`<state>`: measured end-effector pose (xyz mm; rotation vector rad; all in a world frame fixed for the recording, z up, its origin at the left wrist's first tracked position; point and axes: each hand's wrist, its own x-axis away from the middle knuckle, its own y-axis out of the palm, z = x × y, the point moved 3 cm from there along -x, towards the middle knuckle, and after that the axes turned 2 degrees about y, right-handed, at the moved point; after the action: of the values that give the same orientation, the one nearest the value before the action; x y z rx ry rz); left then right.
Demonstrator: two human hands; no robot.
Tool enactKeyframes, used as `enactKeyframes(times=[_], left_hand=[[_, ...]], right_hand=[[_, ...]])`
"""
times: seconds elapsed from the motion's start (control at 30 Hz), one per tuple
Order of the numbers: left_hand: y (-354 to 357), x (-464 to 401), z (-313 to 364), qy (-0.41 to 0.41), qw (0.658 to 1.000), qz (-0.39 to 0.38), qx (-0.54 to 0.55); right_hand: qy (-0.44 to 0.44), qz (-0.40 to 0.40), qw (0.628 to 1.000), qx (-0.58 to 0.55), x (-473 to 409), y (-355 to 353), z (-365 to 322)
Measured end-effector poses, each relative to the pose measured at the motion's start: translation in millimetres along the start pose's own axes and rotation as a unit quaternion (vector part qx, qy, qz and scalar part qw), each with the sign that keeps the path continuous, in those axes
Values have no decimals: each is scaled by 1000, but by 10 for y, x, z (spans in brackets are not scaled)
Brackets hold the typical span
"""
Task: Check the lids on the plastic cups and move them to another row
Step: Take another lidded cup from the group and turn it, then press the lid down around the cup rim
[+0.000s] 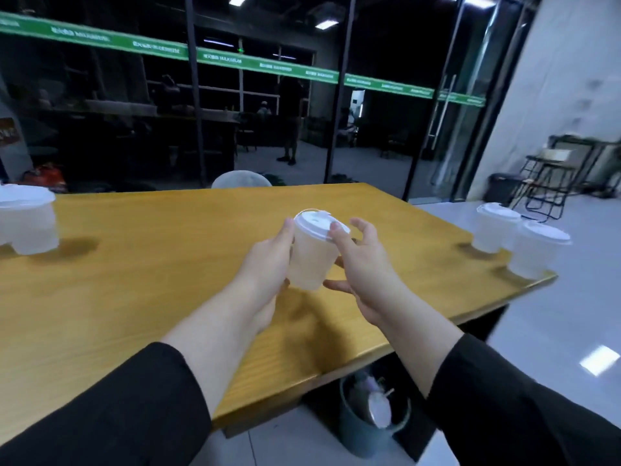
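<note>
On the bench (134, 280), left cups (27, 223) and right cups (537, 253) stand well apart, the right ones near the edge. Above its middle the left hand (265, 264) grips a tilted cup (311, 260) by the side, while the right hand (364, 274), fingers spread, thumbs the lid (317, 223). Pressing one rim could likely pop the far side or buckle the thin wall.

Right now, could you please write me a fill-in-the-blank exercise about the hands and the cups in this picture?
1. The left hand grips the side of the cup; its sleeve is coloured ___.
2. The thumb of the right hand touches that cup's white ___.
3. Near the right edge of the table stand ___ lidded cups.
Missing words: black; lid; two.
</note>
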<state>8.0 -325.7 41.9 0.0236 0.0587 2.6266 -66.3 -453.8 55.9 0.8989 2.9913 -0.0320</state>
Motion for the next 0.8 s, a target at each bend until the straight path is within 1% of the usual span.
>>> enactKeyframes(times=[0.13,0.3,0.47,0.6,0.8], left_hand=[[592,-223,-78,-24,999,-26,17],[1173,-529,-209,-34,999,-31,17],[1647,-890,-205,-37,998,-54,-1],[1995,-1253,-222,-26,999,-46,1],[2476,-1856,-198,25,998,-55,-28]], right_hand=[[-8,48,998,31,-127,-531,134],[18,87,996,6,-304,-1050,243],[8,151,989,-1,-626,-1441,303],[5,197,980,-12,-960,-1704,371],[-23,246,968,-52,-1558,-2141,588]])
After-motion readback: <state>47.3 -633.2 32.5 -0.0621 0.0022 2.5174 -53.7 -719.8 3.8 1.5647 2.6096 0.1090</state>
